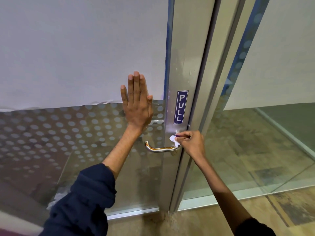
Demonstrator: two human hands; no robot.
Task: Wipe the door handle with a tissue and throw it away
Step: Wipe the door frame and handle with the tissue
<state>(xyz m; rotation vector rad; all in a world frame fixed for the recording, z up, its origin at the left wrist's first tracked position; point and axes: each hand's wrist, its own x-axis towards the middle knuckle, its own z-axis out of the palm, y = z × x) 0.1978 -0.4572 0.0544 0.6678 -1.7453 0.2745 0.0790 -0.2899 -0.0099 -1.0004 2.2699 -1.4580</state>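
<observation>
The glass door fills my view, white sheet above, dotted frosting below, its metal stile at the right edge carrying a blue PULL sticker. Tan floor shows through the glass beyond. My left hand lies flat and unclenched on the pane, grasping nothing, bracing it. My right hand pinches the white tissue against the door handle at its stile end. I should drag firmly along the whole bar, wrapping its underside.
</observation>
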